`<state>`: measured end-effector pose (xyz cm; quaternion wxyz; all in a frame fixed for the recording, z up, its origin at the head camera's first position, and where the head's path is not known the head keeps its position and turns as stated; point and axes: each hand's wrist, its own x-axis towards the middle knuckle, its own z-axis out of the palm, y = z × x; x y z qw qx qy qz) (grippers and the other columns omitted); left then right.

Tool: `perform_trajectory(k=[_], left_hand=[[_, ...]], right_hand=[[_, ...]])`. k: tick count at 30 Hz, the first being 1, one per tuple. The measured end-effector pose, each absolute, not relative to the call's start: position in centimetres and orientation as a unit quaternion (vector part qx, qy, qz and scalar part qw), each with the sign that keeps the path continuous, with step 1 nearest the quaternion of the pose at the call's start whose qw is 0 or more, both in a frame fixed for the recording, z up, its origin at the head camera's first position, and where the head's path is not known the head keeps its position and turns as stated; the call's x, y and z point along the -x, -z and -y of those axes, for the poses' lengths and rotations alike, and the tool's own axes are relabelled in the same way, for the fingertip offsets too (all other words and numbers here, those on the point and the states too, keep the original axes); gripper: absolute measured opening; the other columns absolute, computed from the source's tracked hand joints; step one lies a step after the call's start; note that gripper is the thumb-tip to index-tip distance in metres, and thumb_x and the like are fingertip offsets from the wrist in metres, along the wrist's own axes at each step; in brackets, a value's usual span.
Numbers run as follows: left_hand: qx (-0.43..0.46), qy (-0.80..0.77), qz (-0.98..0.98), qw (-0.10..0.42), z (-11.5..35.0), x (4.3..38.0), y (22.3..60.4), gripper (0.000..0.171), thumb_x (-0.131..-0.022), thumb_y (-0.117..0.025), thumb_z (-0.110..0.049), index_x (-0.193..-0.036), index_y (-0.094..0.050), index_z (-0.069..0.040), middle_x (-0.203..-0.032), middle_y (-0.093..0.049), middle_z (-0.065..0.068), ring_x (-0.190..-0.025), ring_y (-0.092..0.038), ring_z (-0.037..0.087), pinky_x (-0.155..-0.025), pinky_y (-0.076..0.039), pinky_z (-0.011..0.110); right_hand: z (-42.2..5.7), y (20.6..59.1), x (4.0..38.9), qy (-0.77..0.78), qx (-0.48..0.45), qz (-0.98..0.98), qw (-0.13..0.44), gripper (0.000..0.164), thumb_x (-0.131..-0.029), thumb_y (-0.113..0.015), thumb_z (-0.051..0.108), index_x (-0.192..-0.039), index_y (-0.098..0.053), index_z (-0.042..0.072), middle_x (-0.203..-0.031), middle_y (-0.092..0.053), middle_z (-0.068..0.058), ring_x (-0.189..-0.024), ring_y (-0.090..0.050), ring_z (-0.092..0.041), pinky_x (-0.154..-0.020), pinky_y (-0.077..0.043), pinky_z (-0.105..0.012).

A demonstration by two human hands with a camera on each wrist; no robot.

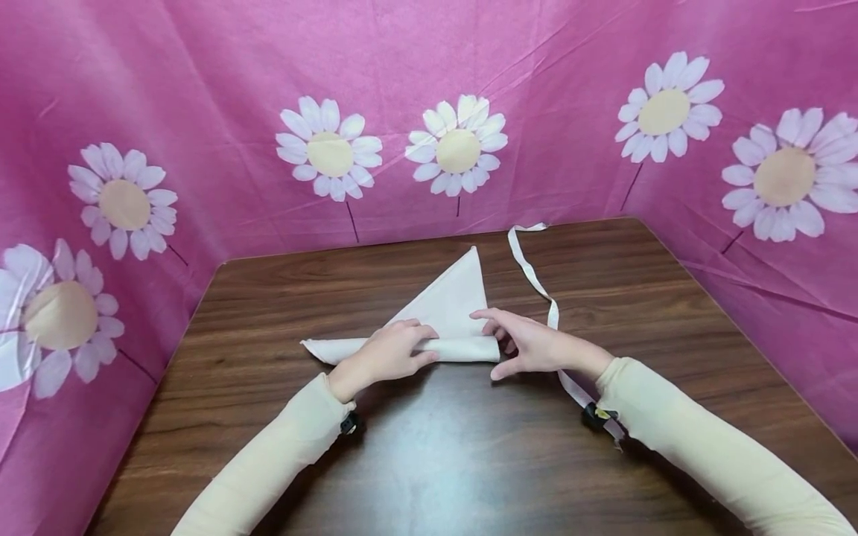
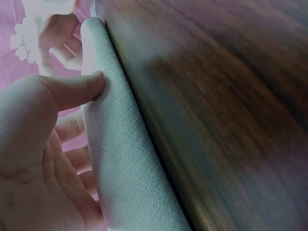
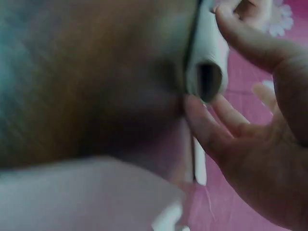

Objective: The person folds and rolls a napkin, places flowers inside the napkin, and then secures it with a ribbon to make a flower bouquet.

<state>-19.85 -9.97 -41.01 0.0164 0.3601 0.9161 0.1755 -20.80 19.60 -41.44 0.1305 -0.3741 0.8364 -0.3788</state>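
Note:
A white cloth (image 1: 445, 298), folded to a point at the far side, lies on the table with its near edge rolled into a tube (image 2: 120, 144). My left hand (image 1: 392, 350) holds this roll near its middle, thumb (image 2: 79, 91) on the near side and fingers on the far side. Around the roll's right end is my right hand (image 1: 526, 342), its fingers spread and thumb apart. The right wrist view shows the hollow end of the roll (image 3: 219, 72) close to those fingers; whether they touch it, I cannot tell. To the left, the cloth tapers to a thin corner.
A narrow white ribbon (image 1: 529, 272) runs from the table's back edge down under my right wrist. The brown wooden table (image 1: 429, 461) borders a pink curtain (image 1: 395, 45) printed with white daisies at the back and both sides.

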Motion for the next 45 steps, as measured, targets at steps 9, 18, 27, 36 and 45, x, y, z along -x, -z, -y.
perform_trajectory(k=[9,18,27,36,45], left_hand=[[-0.348,-0.180,-0.919,0.052,9.9,19.4,40.5,0.028,-0.097,-0.069,-0.032,-0.117,-0.071,-0.012,-0.104,-0.068,0.003,-0.092,-0.064,0.019,-0.082,-0.053,0.043],[-0.373,-0.163,-0.912,0.046,9.4,19.5,40.3,0.040,-0.092,-0.073,-0.040,-0.124,-0.068,-0.016,-0.104,-0.064,0.000,-0.085,-0.058,0.015,-0.074,-0.052,0.039],[-0.398,-0.166,-0.901,0.049,9.4,19.8,41.0,0.046,-0.084,-0.084,-0.032,-0.125,-0.066,-0.018,-0.105,-0.063,-0.002,-0.087,-0.058,0.013,-0.078,-0.051,0.037],[-0.400,-0.168,-0.900,0.049,9.3,19.9,41.0,0.039,-0.090,-0.078,-0.030,-0.125,-0.067,-0.016,-0.105,-0.064,-0.002,-0.084,-0.058,0.013,-0.076,-0.052,0.037],[-0.396,-0.180,-0.898,0.065,9.2,20.0,40.5,0.031,-0.097,-0.070,-0.024,-0.125,-0.068,-0.013,-0.103,-0.067,0.001,-0.087,-0.060,0.016,-0.078,-0.052,0.039]], right_hand=[[-19.1,42.2,21.3,0.313,0.387,-0.865,0.065,0.063,-0.088,-0.081,0.012,-0.140,-0.047,0.002,-0.106,-0.073,-0.006,-0.078,-0.066,-0.009,-0.070,-0.056,-0.030],[-19.4,42.0,22.0,0.310,0.378,-0.867,0.094,0.048,-0.096,-0.070,0.010,-0.139,-0.052,0.000,-0.100,-0.072,-0.002,-0.093,-0.069,-0.015,-0.086,-0.054,-0.041],[-19.1,42.0,22.5,0.376,0.309,-0.852,0.193,0.049,-0.099,-0.065,0.008,-0.142,-0.046,-0.004,-0.081,-0.067,0.001,-0.068,-0.061,-0.015,-0.061,-0.052,-0.031],[-19.2,42.0,22.5,0.422,0.277,-0.846,0.169,0.043,-0.096,-0.069,0.006,-0.133,-0.051,-0.005,-0.092,-0.068,-0.007,-0.074,-0.066,-0.020,-0.067,-0.056,-0.034],[-18.8,41.3,21.9,0.409,0.392,-0.818,0.104,0.070,-0.079,-0.087,0.003,-0.137,-0.049,-0.001,-0.119,-0.063,-0.020,-0.108,-0.064,-0.036,-0.093,-0.054,-0.042]])
